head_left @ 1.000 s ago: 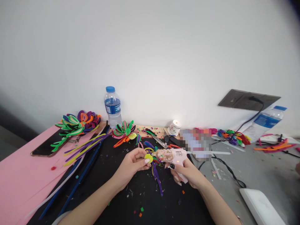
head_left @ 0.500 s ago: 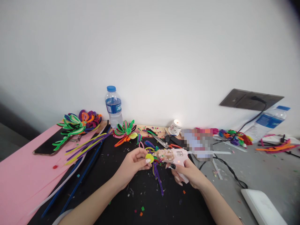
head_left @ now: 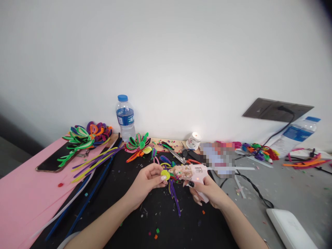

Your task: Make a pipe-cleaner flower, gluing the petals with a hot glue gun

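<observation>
Between the thumb and fingers of my left hand (head_left: 151, 178) is a small yellow pipe-cleaner coil (head_left: 165, 175), round and flat. My right hand (head_left: 206, 192) is wrapped round the handle of a pale pink hot glue gun (head_left: 195, 173), whose orange light is lit. The gun's nozzle points left and meets or nearly touches the coil's edge; contact is hard to make out. A clear glue stick (head_left: 230, 168) sticks out of its back. Beneath the hands, purple and yellow pipe cleaners (head_left: 175, 199) lie on the black mat (head_left: 145, 224), partly hidden.
Pipe-cleaner flowers (head_left: 140, 142) stand behind my left hand, near a water bottle (head_left: 125, 119). Scissors (head_left: 176, 155), a paper cup (head_left: 194, 141) and a blurred-out phone (head_left: 218, 159) lie behind the gun. Black cables (head_left: 255, 188) and a white power bank (head_left: 290, 228) are at right.
Both hands, the yellow coil and the glue gun hold almost the same position. The whole view has shifted very slightly.
</observation>
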`<state>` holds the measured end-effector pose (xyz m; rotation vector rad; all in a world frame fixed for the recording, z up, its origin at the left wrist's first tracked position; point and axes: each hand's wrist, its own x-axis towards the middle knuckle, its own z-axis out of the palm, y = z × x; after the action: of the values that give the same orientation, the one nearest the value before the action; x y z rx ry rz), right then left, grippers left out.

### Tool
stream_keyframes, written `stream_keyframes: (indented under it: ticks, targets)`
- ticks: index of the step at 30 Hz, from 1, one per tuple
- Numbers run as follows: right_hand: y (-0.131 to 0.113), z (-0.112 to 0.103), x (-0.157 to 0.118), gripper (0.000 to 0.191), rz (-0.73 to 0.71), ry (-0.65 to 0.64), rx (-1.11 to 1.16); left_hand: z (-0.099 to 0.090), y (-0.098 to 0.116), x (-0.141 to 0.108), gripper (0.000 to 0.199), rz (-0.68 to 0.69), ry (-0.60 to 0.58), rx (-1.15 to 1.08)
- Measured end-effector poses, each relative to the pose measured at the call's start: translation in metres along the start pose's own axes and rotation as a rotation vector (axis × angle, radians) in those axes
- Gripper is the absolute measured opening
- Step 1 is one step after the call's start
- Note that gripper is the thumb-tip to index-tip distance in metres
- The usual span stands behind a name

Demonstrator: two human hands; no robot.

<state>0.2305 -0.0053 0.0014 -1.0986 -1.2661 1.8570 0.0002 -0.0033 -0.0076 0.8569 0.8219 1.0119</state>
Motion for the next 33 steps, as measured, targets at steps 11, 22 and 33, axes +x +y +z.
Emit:
stream_keyframes:
  ticks: [11,22,33]
  targets:
    - [-0.0006,0.0000,-0.0004,0.024,0.007,0.013,0.008,0.0005,0.0015,-0.0010,0.020,-0.005,0.006,-0.001]
    - [-0.0021,-0.0002,-0.0019,0.027,-0.011,-0.026,0.025,0.0012,0.0050,-0.0011,0.019,-0.003,0.031,-0.044]
    - [0.0016,-0.0010,-0.0007,0.027,-0.007,-0.011,0.030,0.0033,0.0037,-0.0018,0.022,-0.019,0.001,-0.002]
